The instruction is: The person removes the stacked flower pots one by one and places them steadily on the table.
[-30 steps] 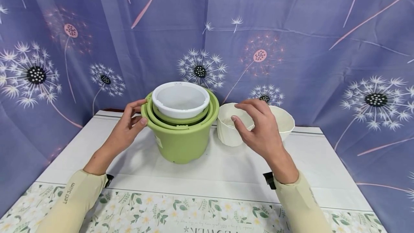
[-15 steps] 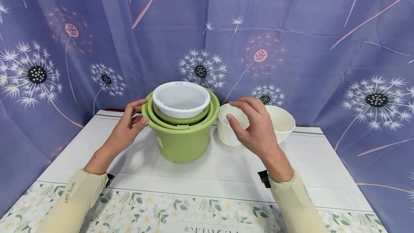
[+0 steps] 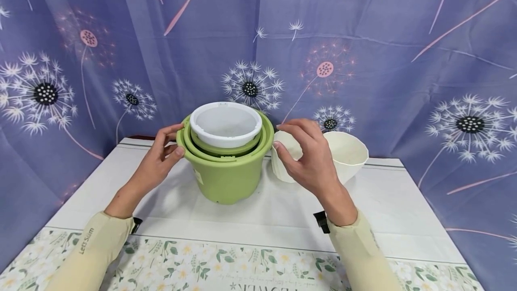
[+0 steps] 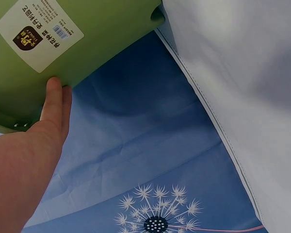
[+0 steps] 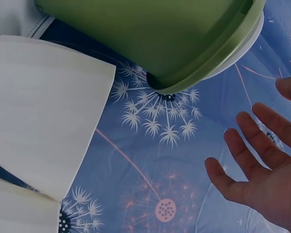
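Note:
A large green flowerpot (image 3: 228,183) stands upright on the cloth, with smaller green pots nested inside it. On top of the stack sits a white pot (image 3: 226,141), its rim highest. My left hand (image 3: 155,158) grips the outer pot's left rim, thumb at the front. In the left wrist view its fingers (image 4: 53,104) lie against the pot's side near a printed label (image 4: 41,31). My right hand (image 3: 308,156) hovers right of the stack, fingers spread and holding nothing. It overlaps a cream faceted pot (image 3: 280,165) in the head view.
Beside that pot, farther right, is a second cream faceted pot (image 3: 351,167). A white tablecloth (image 3: 234,226) with a floral front band covers the table. Behind and at both sides hangs a blue dandelion-print curtain (image 3: 202,57), close to the pots.
My right hand has moved left, from over the gap between the cream pots to near the green stack's right rim. My left hand and the pots have stayed put.

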The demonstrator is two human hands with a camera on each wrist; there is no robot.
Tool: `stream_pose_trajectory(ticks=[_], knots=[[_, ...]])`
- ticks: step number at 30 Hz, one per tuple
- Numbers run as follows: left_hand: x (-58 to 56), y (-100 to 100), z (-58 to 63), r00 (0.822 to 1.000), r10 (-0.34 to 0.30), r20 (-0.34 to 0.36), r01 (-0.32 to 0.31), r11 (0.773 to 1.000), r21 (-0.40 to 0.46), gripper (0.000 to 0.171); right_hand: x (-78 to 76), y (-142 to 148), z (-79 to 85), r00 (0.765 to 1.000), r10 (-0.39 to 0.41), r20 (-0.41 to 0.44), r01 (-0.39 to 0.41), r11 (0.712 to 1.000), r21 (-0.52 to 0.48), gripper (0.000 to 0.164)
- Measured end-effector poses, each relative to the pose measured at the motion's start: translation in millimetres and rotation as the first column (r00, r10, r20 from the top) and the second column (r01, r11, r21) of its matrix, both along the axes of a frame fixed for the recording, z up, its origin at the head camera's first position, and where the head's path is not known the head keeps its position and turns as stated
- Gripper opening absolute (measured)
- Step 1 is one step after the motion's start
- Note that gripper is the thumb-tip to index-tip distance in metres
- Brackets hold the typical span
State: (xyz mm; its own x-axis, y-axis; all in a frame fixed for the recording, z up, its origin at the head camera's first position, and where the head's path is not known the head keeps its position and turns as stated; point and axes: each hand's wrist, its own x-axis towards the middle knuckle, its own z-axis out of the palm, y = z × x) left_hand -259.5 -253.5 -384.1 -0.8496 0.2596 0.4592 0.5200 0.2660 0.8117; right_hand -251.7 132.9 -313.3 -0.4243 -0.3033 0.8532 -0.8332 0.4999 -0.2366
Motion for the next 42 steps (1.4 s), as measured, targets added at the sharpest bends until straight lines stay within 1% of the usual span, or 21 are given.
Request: stream_pose_trajectory(ticks=[7, 11, 18, 26, 36, 42], knots=[[-0.1, 0.5, -1.8, 1.0, -0.005, 0.021, 0.005, 1.0, 0.004, 0.058, -1.1, -5.0, 0.8, 1.0, 0.021, -0.021, -0.02, 1.0, 0.016, 0.025], [-0.3, 0.6, -1.8, 1.0, -0.009, 0.016, 0.009, 1.0, 0.011, 0.057, -1.1, -9.3, 2.1, 0.999, 0.042, -0.026, -0.042, 0.999, 0.005, 0.024], [-0.6, 0.4, -0.7, 1.0, -0.009, 0.007, 0.009, 1.0, 0.017, 0.057, -0.5, -19.8, 3.2, 0.998, 0.058, 0.004, -0.058, 0.998, -0.008, 0.026], [-1.0, 0.4, -0.2, 1.0, -0.006, 0.011, 0.005, 1.0, 0.008, 0.058, -2.7, -30.3, 3.1, 0.996, 0.087, 0.011, -0.087, 0.996, -0.005, 0.029], [0.5, 0.1, 1.1, 1.0, -0.004, 0.023, 0.004, 1.0, 0.007, 0.058, -5.9, -42.0, 3.3, 0.992, 0.122, 0.013, -0.122, 0.992, 0.023, 0.035], [0.7, -0.2, 1.7, 1.0, -0.002, 0.031, 0.001, 1.0, 0.007, 0.058, -10.2, -48.6, 1.2, 0.991, 0.122, 0.045, -0.124, 0.991, 0.042, 0.038]])
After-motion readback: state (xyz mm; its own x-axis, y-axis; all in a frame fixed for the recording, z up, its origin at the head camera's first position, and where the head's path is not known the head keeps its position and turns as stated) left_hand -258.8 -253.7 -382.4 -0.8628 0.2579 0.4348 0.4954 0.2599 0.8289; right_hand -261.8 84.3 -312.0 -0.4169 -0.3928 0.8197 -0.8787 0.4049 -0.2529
